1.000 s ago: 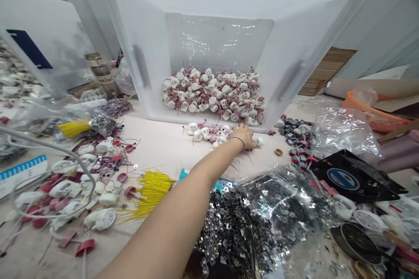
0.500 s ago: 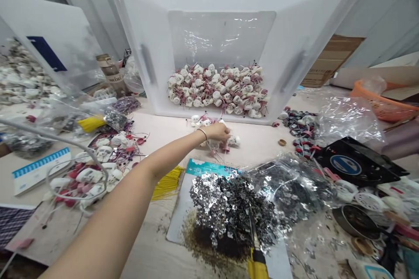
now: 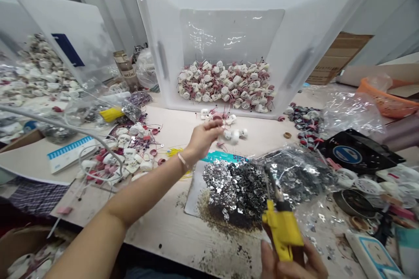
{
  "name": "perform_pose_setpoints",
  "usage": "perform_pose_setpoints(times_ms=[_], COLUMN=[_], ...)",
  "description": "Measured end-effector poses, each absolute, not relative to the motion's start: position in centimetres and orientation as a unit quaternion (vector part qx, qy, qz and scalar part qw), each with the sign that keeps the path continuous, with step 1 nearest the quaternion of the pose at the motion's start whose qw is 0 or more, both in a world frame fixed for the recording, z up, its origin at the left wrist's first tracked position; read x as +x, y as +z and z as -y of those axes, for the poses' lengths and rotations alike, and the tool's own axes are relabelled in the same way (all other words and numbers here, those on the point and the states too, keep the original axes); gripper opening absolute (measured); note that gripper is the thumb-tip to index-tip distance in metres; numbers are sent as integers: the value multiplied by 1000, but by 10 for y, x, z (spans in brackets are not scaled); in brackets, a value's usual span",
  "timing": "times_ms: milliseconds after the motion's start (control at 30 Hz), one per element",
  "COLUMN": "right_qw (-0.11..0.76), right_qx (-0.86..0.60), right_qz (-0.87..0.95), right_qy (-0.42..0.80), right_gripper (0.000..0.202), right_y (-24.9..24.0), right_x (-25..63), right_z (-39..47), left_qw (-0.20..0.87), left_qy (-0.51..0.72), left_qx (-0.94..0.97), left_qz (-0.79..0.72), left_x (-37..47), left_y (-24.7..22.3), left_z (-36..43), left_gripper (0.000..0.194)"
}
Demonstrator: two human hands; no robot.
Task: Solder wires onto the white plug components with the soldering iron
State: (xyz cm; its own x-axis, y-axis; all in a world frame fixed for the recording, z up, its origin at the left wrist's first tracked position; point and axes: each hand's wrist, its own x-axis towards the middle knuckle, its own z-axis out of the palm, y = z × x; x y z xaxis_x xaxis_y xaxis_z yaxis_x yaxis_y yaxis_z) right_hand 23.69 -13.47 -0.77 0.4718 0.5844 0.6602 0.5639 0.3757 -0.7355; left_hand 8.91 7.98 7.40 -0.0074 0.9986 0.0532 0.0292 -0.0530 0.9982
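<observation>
My left hand point(image 3: 203, 139) hovers over the table in front of the big white bin, fingers loosely apart. Just past its fingertips is a blurred small white plastic part point(image 3: 232, 137); I see no clear grip on it. Other small white parts with pink-red pieces and thin wires point(image 3: 229, 118) lie beside it. At the lower right, my right hand point(image 3: 291, 263) is wrapped round the yellow handle of a soldering gun point(image 3: 283, 231). Its dark metal tip points up and away, near a heap of small shiny metal pieces point(image 3: 235, 187).
The white bin point(image 3: 157, 30) lies on its side, holding many wired parts. To the left are white and red parts point(image 3: 126, 148), a grey cable point(image 3: 81, 122) and yellow wires point(image 3: 175, 151). On the right sit a plastic bag of metal pieces point(image 3: 301, 174) and an orange basket point(image 3: 389, 100).
My left hand has drawn back to the left from the small parts, and its fingers have loosened. My right hand has come into view, with the soldering gun lifted off the metal heap.
</observation>
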Motion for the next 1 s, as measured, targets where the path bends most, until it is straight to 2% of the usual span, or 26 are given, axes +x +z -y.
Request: perform_pose_setpoints(times_ms=[33, 67, 133, 200, 267, 333, 400, 467, 533, 567, 667, 733, 800, 867, 1000], right_qw=[656, 675, 684, 653, 626, 611, 593, 575, 576, 581, 589, 582, 564, 540, 502], right_qx=[-548, -545, -533, -539, -548, -556, -567, -569, -561, -554, -538, -517, -484, -452, -434], right_qz=[518, 497, 498, 533, 555, 561, 569, 582, 583, 580, 584, 611, 655, 698, 735], right_qy=[-33, -27, 14, 11, 16, 37, 57, 80, 117, 135, 152, 141, 135, 132, 137], right_gripper=[32, 32, 29, 26, 24, 23, 23, 22, 22, 22, 23, 22, 21, 18, 22], right_y=[-3, 2, 9, 9, 4, -2, -6, -6, -5, -5, -10, -16, -25, -32, -37], right_x=[230, 223, 207, 194, 187, 184, 183, 182, 180, 179, 178, 180, 183, 187, 194], right_z=[127, 121, 110, 107, 110, 117, 125, 130, 132, 133, 132, 130, 128, 128, 131], left_qw=[509, 578, 650, 675, 673, 635, 535, 408, 353, 372, 565, 669, 693, 639, 366], left_qy=[508, 510, 507, 487, 448, 372, 282, 227, 205, 190, 112, 73, 74, 94, 150], left_qx=[496, 438, 340, 307, 355, 474, 610, 705, 751, 757, 680, 585, 537, 566, 687], left_qz=[-487, -463, -452, -462, -469, -483, -512, -533, -519, -502, -453, -452, -475, -512, -610], left_x=[86, 83, 77, 68, 54, 36, 17, 3, -5, -7, -9, -11, -16, -23, -32], left_y=[71, 67, 58, 49, 45, 45, 49, 54, 56, 56, 50, 41, 34, 31, 39], left_z=[-54, -28, 19, 56, 82, 98, 107, 110, 109, 107, 98, 91, 85, 83, 96], left_gripper=[21, 20, 25, 32, 36, 39, 41, 52, 68, 70, 47, 56, 65, 60, 32])
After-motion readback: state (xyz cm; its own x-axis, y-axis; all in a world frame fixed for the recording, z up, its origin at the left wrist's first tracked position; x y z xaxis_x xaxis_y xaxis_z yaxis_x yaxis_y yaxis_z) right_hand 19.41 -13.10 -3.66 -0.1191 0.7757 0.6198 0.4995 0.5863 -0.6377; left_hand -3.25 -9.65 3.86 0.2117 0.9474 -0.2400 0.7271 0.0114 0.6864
